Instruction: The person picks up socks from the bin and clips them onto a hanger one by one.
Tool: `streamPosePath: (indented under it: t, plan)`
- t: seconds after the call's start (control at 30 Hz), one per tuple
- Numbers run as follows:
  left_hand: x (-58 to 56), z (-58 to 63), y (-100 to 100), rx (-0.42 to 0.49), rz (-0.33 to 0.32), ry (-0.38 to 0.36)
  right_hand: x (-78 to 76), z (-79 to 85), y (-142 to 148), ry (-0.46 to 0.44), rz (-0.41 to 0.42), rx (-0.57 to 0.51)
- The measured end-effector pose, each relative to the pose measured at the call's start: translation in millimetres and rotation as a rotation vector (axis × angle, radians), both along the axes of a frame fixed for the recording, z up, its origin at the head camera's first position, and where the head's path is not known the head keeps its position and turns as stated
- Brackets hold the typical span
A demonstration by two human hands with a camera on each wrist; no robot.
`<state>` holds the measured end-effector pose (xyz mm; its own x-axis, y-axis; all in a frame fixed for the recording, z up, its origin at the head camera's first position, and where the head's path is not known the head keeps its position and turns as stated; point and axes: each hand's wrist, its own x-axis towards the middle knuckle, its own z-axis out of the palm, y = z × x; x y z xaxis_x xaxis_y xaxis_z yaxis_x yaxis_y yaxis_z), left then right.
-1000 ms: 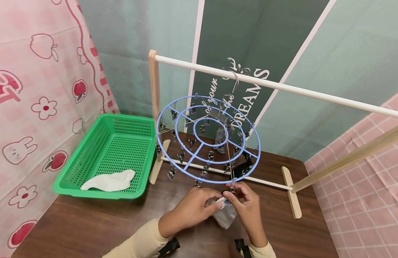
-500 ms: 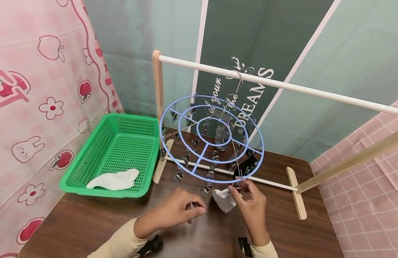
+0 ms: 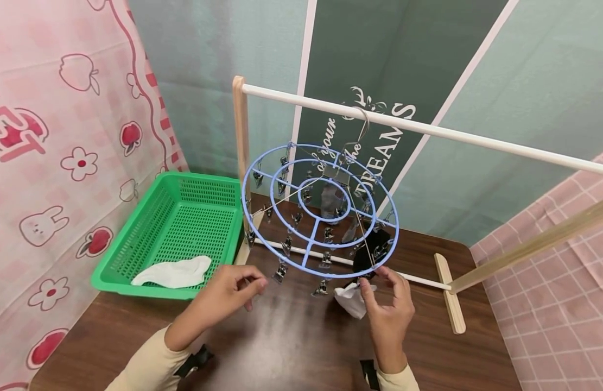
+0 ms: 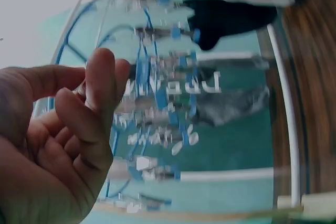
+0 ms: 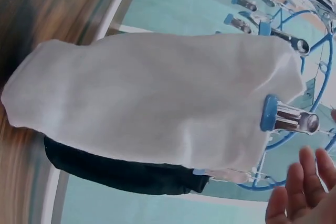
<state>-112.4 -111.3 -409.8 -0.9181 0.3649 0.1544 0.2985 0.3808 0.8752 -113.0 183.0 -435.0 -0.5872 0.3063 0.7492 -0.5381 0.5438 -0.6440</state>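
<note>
A white sock (image 5: pixel 157 98) hangs from a metal clip with blue tips (image 5: pixel 294 118) at the front rim of the round blue clip hanger (image 3: pixel 306 266). Beside that clip is my right hand (image 3: pixel 390 309), its thumb and fingers spread apart; the right wrist view shows the fingers off the clip. My left hand (image 3: pixel 228 296) is in the air between the hanger and the green basket, fingers loosely curled around nothing. Behind the white sock hangs a black sock (image 5: pixel 126 169), and farther back a grey sock (image 4: pixel 231 106). Another white sock (image 3: pixel 176 272) lies in the basket.
The green perforated basket (image 3: pixel 103 282) stands on the left of the dark wooden table (image 3: pixel 281 353). A drying rack with a white top bar (image 3: pixel 452 136) carries the hanger by a metal hook. Several other clips dangle from the rings.
My left hand has let go of the white sock and moved left toward the basket. My right hand has released the clip and shifted slightly right. The hanger has turned a little, its front swinging right.
</note>
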Motion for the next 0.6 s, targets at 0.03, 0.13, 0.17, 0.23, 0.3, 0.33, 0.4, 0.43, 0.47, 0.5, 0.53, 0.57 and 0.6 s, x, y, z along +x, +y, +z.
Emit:
streamPosePath:
  t: [0.03, 0.13, 0.17, 0.23, 0.3, 0.33, 0.4, 0.43, 0.47, 0.5, 0.53, 0.57, 0.6]
  plan:
    - [-1.6, -0.1, -4.5, -0.004, 0.031, 0.016, 2.6, 5.2, -2.2, 0.023, -0.010, -0.020]
    - [-7.5, -1.2, -18.2, -0.022, 0.126, 0.051, 9.0, 17.2, -7.5, 0.077, -0.022, -0.085]
    - [-10.2, -2.0, -23.1, -0.026, 0.151, 0.066, 10.3, 18.7, -8.3, 0.092, -0.015, -0.111]
    - [-16.4, -3.6, -33.5, -0.047, 0.196, 0.087, 12.1, 17.3, -8.4, 0.112, 0.014, -0.164]
    - [-23.0, -5.1, -44.8, -0.083, 0.233, 0.101, 12.0, 9.3, -6.9, 0.120, 0.066, -0.217]
    - [-26.4, -5.4, -50.4, -0.108, 0.251, 0.107, 12.0, 4.5, -6.3, 0.117, 0.096, -0.238]
    - [-32.8, -4.9, -60.8, -0.169, 0.276, 0.113, 11.7, -5.4, -6.0, 0.106, 0.185, -0.281]
    - [-35.7, -4.2, -65.4, -0.201, 0.284, 0.114, 11.4, -10.0, -6.5, 0.091, 0.225, -0.293]
    - [-38.6, -3.3, -69.6, -0.228, 0.286, 0.111, 11.4, -13.8, -7.5, 0.077, 0.280, -0.313]
    - [-41.3, -2.4, -73.3, -0.254, 0.283, 0.110, 11.8, -16.3, -9.1, 0.059, 0.330, -0.328]
    - [-44.1, -1.2, -76.6, -0.275, 0.277, 0.109, 12.1, -18.1, -11.1, 0.040, 0.382, -0.347]
    - [-46.7, 0.1, -79.5, -0.296, 0.273, 0.114, 12.5, -19.4, -13.0, 0.020, 0.433, -0.365]
    - [-49.4, 1.3, -81.8, -0.313, 0.268, 0.125, 13.2, -20.2, -15.3, -0.010, 0.461, -0.367]
